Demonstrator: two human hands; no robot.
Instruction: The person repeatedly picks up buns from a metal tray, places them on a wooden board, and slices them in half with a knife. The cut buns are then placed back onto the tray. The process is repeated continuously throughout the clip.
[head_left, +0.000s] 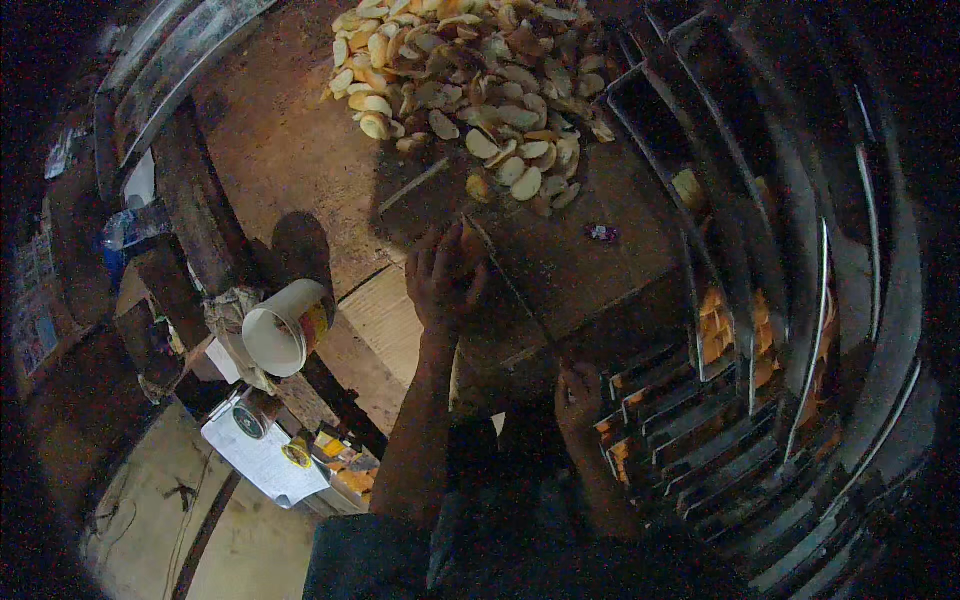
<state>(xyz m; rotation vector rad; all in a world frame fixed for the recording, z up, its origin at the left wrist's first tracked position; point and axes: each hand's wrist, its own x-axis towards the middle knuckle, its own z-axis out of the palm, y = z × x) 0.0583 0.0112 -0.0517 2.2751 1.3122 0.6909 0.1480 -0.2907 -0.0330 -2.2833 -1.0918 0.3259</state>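
Observation:
A large heap of pale sliced pieces, bread-like, lies on the brown work surface at the top middle. My left hand is over a cardboard sheet below the heap, its fingers bent; shadow hides whether it holds anything. My right hand is low at the right, beside the near edge of the surface and the trays; its fingers are dark, and I cannot tell what they hold. A thin dark line, maybe a blade or a seam, runs between the hands. A small shiny wrapper lies to the right.
Stacked metal trays, some with orange-brown baked pieces, crowd the right side. A white plastic tub lies tilted at the left. Below it, a white sheet bears a jar and a yellow roll of tape.

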